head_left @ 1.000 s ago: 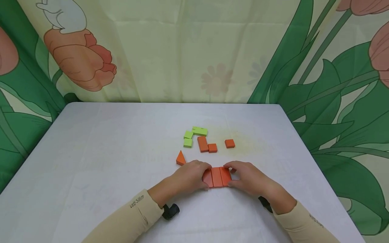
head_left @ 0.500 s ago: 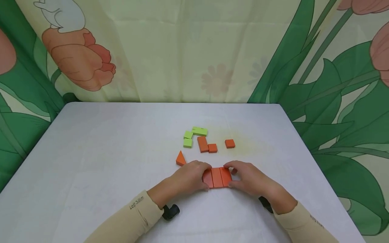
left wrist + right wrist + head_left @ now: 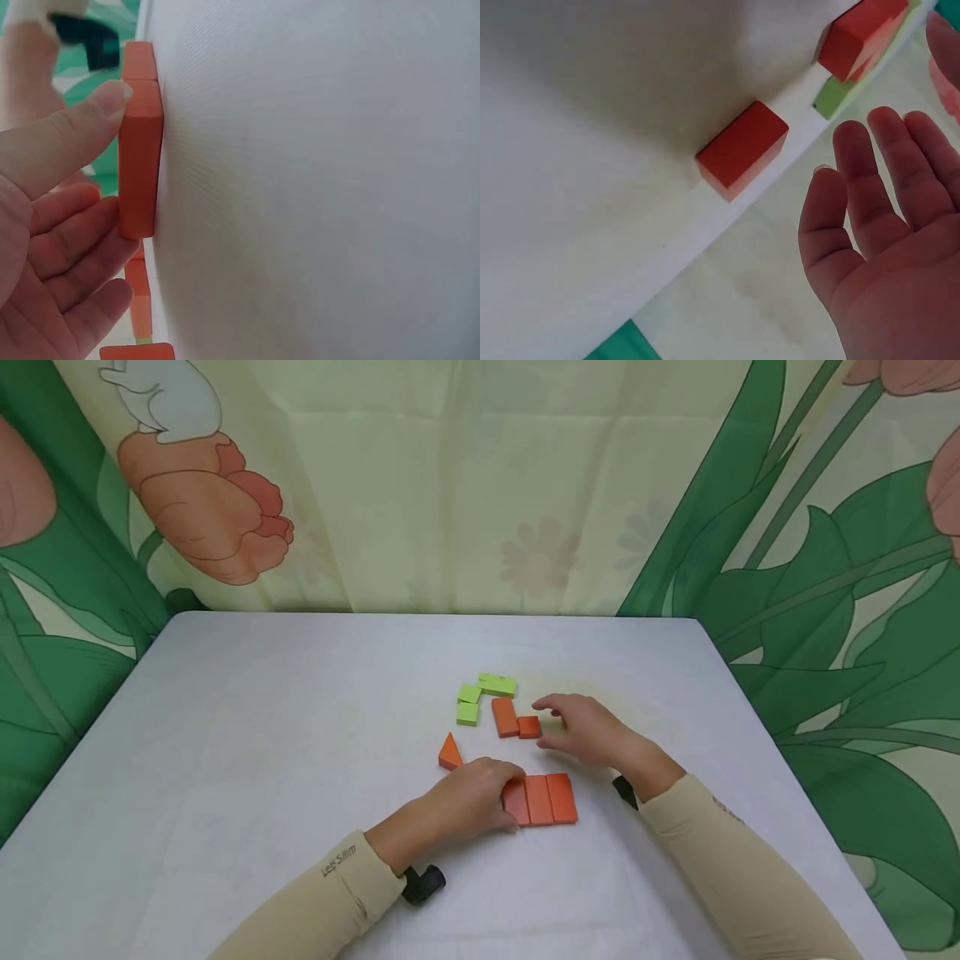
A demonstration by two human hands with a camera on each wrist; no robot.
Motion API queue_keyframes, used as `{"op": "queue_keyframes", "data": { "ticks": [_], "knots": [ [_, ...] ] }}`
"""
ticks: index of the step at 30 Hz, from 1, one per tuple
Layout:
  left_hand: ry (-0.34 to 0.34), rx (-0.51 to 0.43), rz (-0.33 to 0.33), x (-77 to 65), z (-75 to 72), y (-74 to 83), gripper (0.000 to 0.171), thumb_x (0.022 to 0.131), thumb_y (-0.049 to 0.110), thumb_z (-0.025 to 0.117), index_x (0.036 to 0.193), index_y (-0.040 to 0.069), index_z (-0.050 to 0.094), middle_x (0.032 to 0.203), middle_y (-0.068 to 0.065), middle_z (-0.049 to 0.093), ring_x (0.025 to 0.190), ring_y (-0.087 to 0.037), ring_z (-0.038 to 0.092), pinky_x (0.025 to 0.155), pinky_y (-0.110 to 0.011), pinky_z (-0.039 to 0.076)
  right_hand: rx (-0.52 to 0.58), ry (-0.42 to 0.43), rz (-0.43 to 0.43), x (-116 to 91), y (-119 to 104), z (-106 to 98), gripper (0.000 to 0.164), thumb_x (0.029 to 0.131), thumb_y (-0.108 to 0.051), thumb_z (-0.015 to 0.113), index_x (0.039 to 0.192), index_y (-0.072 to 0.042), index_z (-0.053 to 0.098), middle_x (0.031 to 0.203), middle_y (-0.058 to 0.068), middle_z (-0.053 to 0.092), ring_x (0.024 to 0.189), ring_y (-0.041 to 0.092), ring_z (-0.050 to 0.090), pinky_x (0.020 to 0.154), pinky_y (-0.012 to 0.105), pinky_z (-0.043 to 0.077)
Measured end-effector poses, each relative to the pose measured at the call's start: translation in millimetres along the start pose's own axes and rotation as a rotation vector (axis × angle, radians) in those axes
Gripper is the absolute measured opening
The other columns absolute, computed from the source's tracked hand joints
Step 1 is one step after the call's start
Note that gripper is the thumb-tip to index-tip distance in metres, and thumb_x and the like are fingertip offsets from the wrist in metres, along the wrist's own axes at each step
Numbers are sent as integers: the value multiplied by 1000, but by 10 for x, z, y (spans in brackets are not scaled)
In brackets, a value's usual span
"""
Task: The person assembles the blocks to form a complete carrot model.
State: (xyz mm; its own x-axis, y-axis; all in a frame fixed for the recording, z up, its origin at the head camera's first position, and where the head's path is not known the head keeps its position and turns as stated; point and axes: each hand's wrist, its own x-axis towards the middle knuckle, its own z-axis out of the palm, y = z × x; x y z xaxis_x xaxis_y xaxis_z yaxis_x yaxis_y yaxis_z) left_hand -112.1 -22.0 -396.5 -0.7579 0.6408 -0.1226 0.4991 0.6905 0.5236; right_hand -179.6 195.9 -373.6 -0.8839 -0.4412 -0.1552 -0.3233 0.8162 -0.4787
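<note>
Three orange rectangular blocks (image 3: pixel 538 800) lie side by side on the table in the head view. My left hand (image 3: pixel 468 797) holds the leftmost one. In the left wrist view, the thumb presses one end of that orange block (image 3: pixel 141 161) and the fingers are at the other. My right hand (image 3: pixel 588 731) is beyond the row, thumb and fingers spread apart, close to a small orange block (image 3: pixel 528 727). Another small orange block (image 3: pixel 742 150) shows apart from the right fingers in the right wrist view; in the head view the hand hides it.
An orange triangular block (image 3: pixel 450 752) lies beside the left hand. Farther back are an upright-lying orange rectangle (image 3: pixel 505 717) and several green blocks (image 3: pixel 497 685). The white table (image 3: pixel 300 710) ends at a printed curtain (image 3: pixel 390 485).
My right hand has let go of the right end of the orange row and moved away from me toward the small orange blocks. The left hand stays where it was.
</note>
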Motion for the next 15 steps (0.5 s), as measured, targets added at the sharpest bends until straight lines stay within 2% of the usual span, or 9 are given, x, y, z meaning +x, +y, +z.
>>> {"op": "queue_keyframes", "data": {
  "ticks": [6, 15],
  "knots": [
    [2, -12, 16, 0, 8, -2, 54, 82, 25, 85, 128, 7, 63, 120, -1, 65, 117, -20, 57, 99, -29, 46, -30, -63, 18, 339, -66, 19, 56, 89, -24, 78, 139, -9, 57, 130, 11, 62, 119, 32, 57, 97, 47, 48],
    [16, 4, 21, 1, 9, -9, 54, 81, 26, 86, 126, 7, 64, 118, -1, 66, 115, -19, 58, 97, -27, 47, -22, -105, 59, 511, -125, 54, 49, 92, -23, 73, 137, -12, 57, 133, 12, 60, 124, 32, 53, 102, 46, 45]
  ]
}}
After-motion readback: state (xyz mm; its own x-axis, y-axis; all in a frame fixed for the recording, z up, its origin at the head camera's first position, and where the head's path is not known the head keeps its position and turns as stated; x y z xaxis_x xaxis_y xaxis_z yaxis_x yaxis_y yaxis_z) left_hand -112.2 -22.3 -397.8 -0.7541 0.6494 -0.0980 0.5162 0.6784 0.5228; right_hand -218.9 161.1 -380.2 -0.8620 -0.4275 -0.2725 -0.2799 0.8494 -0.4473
